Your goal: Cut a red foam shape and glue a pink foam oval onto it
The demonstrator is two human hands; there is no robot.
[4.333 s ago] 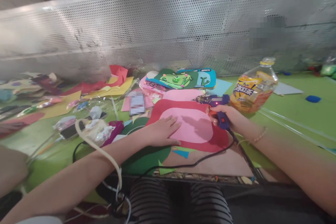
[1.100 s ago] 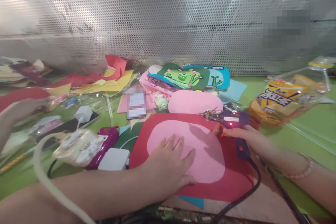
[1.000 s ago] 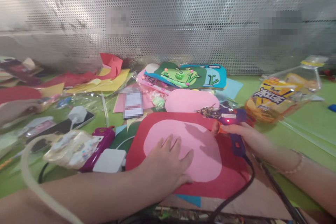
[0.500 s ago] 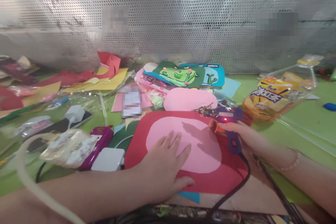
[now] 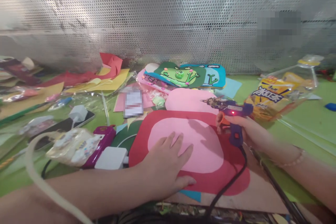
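Note:
My left hand (image 5: 170, 161) lies flat with fingers spread across a pink rounded sheet (image 5: 204, 143), which rests on a larger red rounded sheet (image 5: 231, 178). In my right hand (image 5: 244, 129) is a purple hot glue gun (image 5: 236, 109) with an orange trigger and a glowing red light. My fingers wrap around its handle, and its dark, crusted nozzle points left above the sheets' far edge. A black cord runs from the handle toward me. Behind the red sheet, another pink piece (image 5: 186, 99) lies partly under the glue gun's tip.
Decorated green and blue cutouts (image 5: 189, 75) are stacked by the perforated metal wall (image 5: 168, 14). A plastic bottle (image 5: 280, 91) leans at the right. On the left are a white charger (image 5: 111, 158), a purple case (image 5: 102, 143), a white cable and coloured paper scraps (image 5: 110, 66).
My right hand and the glue gun have shifted slightly right, away from the pink sheet. My left hand stays pressed on the sheet. The whole view has moved a little.

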